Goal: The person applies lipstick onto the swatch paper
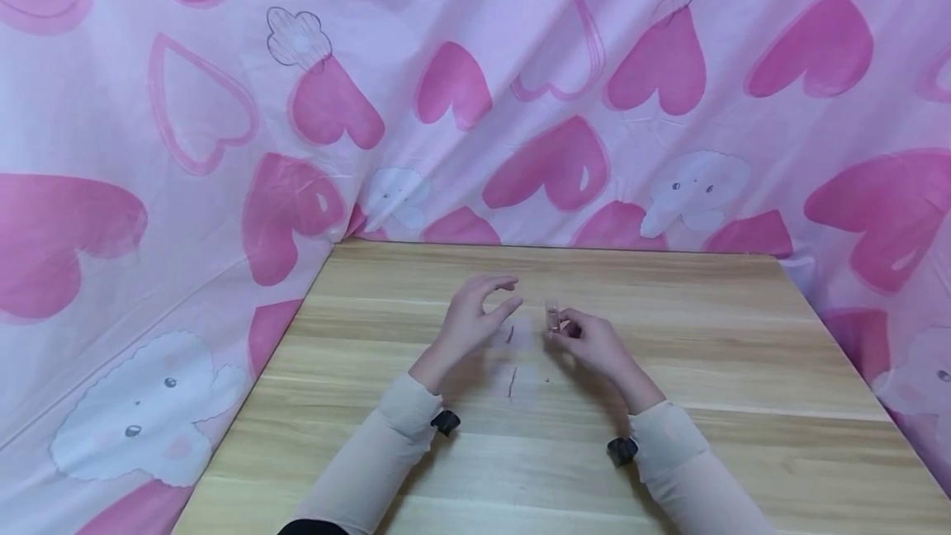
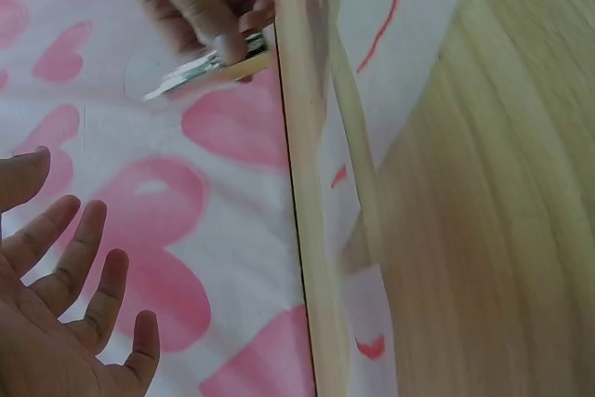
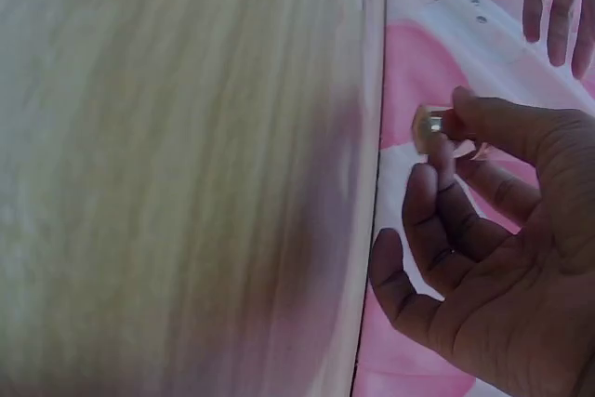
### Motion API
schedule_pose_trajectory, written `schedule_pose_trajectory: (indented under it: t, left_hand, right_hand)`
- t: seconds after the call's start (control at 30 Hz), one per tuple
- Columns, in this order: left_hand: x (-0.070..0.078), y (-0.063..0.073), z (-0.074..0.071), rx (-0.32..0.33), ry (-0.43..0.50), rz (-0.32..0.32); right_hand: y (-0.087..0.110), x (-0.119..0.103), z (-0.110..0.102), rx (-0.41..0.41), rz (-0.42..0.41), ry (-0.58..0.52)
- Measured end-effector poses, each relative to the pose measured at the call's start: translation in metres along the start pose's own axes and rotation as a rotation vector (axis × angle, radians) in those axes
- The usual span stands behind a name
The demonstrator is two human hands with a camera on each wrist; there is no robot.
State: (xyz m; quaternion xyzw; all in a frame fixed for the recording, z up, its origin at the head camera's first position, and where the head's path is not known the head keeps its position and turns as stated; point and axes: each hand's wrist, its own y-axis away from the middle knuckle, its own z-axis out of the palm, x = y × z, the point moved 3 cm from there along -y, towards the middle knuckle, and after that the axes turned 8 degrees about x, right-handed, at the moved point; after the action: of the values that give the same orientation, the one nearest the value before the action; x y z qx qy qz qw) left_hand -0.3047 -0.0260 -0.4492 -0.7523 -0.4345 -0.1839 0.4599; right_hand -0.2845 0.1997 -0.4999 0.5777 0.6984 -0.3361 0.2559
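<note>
My right hand [image 1: 598, 345] pinches a small clear, shiny object with a tan edge [image 1: 552, 319] between thumb and fingertips, above the table. In the left wrist view this object [image 2: 209, 73] looks flat and narrow; its exact kind I cannot tell. My left hand [image 1: 471, 314] is raised to the left of it, fingers spread and apart from the thumb, holding nothing. Below the hands lie pieces of white paper with red strokes: a larger piece [image 2: 395, 90], a narrow one [image 2: 340, 216] and another [image 2: 370, 299].
The wooden table [image 1: 713, 312] reaches back to a pink heart-patterned cloth [image 1: 513, 31], which hangs behind it and along both sides. A tiny dark speck [image 1: 547, 380] lies right of the papers. Each wrist carries a black camera mount [image 1: 622, 451].
</note>
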Motion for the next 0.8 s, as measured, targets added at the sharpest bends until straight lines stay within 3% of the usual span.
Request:
schedule_pose_trajectory:
  t: [0.2, 0.43, 0.67, 0.8]
  left_hand:
    - [-0.008, 0.004, -0.007, 0.022, -0.004, -0.023]
    - [-0.013, 0.008, -0.007, -0.01, -0.041, -0.067]
    - [-0.015, 0.009, -0.006, -0.026, -0.057, -0.084]
    - [-0.017, 0.006, -0.006, -0.052, -0.111, -0.094]
  right_hand:
    - [-0.004, 0.008, 0.006, -0.053, 0.029, 0.012]
    - [-0.006, 0.012, 0.006, -0.053, 0.024, 0.095]
    - [-0.01, 0.013, 0.004, -0.046, 0.033, 0.106]
    - [-0.011, 0.016, -0.001, -0.061, 0.033, 0.085]
